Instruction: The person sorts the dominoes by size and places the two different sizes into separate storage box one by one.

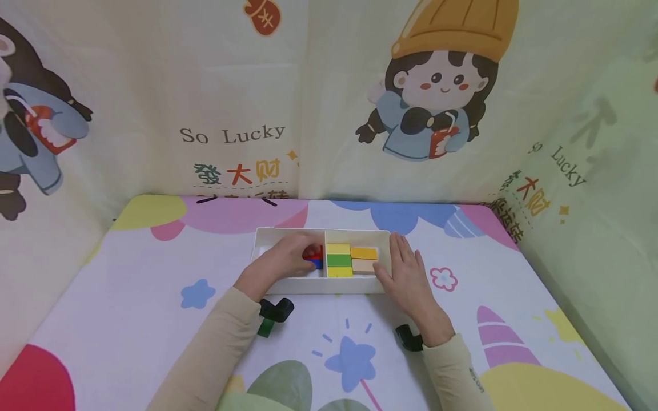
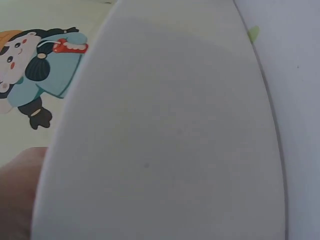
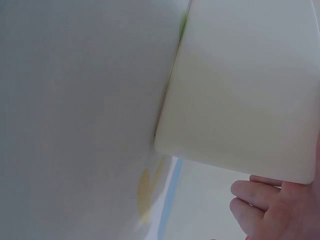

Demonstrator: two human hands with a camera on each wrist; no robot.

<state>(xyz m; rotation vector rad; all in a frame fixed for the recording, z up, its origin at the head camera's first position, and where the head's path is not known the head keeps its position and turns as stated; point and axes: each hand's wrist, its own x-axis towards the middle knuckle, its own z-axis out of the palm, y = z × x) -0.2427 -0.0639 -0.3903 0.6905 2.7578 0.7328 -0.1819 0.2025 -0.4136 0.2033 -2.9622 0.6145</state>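
Observation:
A white two-compartment box [image 1: 354, 286] sits on the table in the head view. My left hand [image 1: 281, 258] reaches over its front wall into the left compartment, fingertips pinching a red block [image 1: 321, 252] close to the divider. Just below lies a blue block [image 1: 317, 264], partly covered by the fingers. In the right compartment lie yellow, orange and beige blocks and a green block [image 1: 339, 261]. My right hand [image 1: 408, 279] rests at the box's right end, fingers straight along the outside, thumb over the rim. Both wrist views are mostly filled by the box's front wall [image 2: 165, 125].
A patterned cloth [image 1: 205, 337] covers the table. Black straps with a green part [image 1: 266, 327] show at the left wrist, and a black piece [image 1: 409, 338] at the right wrist. Behind the table hangs a printed curtain [image 1: 329, 114].

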